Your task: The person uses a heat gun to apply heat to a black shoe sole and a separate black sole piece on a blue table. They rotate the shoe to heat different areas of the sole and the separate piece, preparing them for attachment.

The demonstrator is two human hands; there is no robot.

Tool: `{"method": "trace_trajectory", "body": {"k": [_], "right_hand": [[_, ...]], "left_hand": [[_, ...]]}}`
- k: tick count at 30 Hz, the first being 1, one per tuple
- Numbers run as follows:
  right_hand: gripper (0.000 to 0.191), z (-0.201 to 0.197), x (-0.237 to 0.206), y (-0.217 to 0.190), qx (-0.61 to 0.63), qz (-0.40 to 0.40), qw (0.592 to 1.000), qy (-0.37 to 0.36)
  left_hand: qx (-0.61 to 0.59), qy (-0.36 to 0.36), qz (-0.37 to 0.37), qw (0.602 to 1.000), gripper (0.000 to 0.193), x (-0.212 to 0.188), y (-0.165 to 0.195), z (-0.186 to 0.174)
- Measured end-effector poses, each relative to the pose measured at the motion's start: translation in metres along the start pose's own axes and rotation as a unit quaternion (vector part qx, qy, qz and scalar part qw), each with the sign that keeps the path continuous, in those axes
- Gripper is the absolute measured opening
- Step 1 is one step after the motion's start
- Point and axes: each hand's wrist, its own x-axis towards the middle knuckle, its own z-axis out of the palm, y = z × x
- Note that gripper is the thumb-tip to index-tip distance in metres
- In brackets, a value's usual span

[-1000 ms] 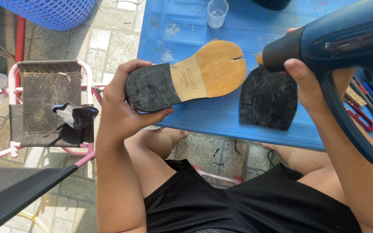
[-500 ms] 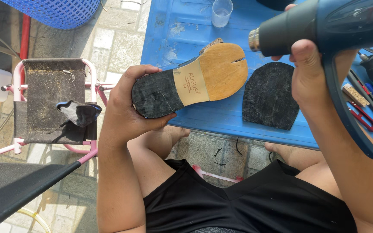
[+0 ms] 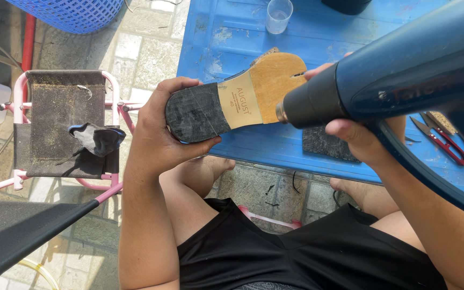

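Black shorts fill the bottom of our view, with our bare knees above them over the grey paving. Compared with half a second ago, the dark blue heat gun has swung down and leftwards, so its metal nozzle now sits just beside the tan middle of the shoe sole, where earlier it pointed past the toe. The sole itself has tilted slightly flatter and moved right.

Our left hand is curled closed around the sole's black heel end, thumb underneath and fingers over the top edge. Our right hand is wrapped tight on the gun's handle, fingers folded under the barrel.

We count one sole in hand, one heat gun, and one loose black rubber piece lying on the blue table, now mostly hidden behind the gun. One pair of red-handled snips lies at the right, and one clear plastic cup stands near the far edge.

The sole hangs over the table's near edge, partly above our knee. To the left, a pink-framed stool with a dark rag on it stands apart from the table, paving showing between them. Farther off, a blue mesh basket sits at the top left.
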Motion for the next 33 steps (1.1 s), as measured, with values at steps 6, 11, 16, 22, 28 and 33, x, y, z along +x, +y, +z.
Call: {"method": "trace_trajectory", "body": {"k": [6, 11, 16, 22, 28, 33], "right_hand": [[0.068, -0.011, -0.019, 0.010, -0.031, 0.026, 0.999, -0.017], [0.057, -0.021, -0.026, 0.020, -0.050, 0.016, 0.999, 0.012], [0.054, -0.032, -0.021, 0.030, -0.118, 0.007, 0.991, 0.058], [0.053, -0.035, -0.011, 0.042, -0.162, -0.024, 0.981, 0.100], [0.054, -0.026, 0.008, 0.043, -0.130, -0.021, 0.983, 0.128], [0.061, -0.018, 0.017, 0.041, -0.086, -0.024, 0.988, 0.129]], "left_hand": [[0.003, 0.001, -0.001, 1.000, 0.083, -0.001, -0.004, 0.002], [-0.006, -0.003, -0.001, 1.000, 0.084, -0.002, -0.005, 0.001], [-0.009, -0.005, -0.003, 1.000, 0.085, -0.004, -0.005, 0.002], [-0.024, -0.011, -0.009, 1.000, 0.083, -0.004, -0.003, 0.002], [-0.017, -0.012, 0.005, 1.000, 0.082, -0.005, -0.002, -0.001], [-0.016, -0.011, 0.018, 1.000, 0.083, -0.006, -0.001, 0.000]]}}
